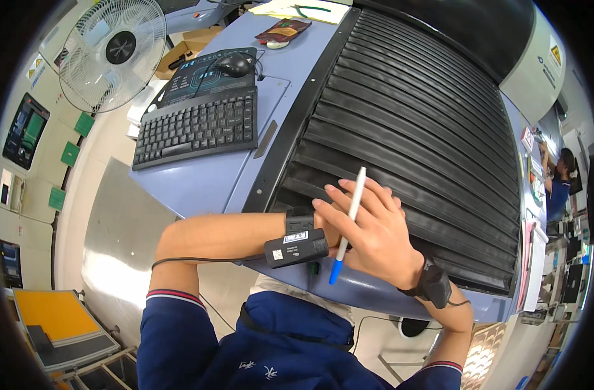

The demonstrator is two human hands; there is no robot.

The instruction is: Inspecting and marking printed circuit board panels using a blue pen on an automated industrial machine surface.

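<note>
My right hand [384,233] lies across my left hand [326,225], both over the near end of the ribbed black cover [401,149]. A slim white pen [355,205] with a blue end slants across the right hand's thumb and fingers, held there with the blue end toward me. Most of the left hand, its fingers included, is hidden beneath the right one. A black box-like device [297,249] is strapped at my left wrist, and another dark device [434,283] at my right wrist.
On the blue-grey worktop [186,185] to the left are a black keyboard [199,127] and a mouse [235,64] on a mat. Beyond lie a dark red packet [284,30] and green-handled pliers [312,9]. A fan [118,49] stands far left; another person [559,185] works far right.
</note>
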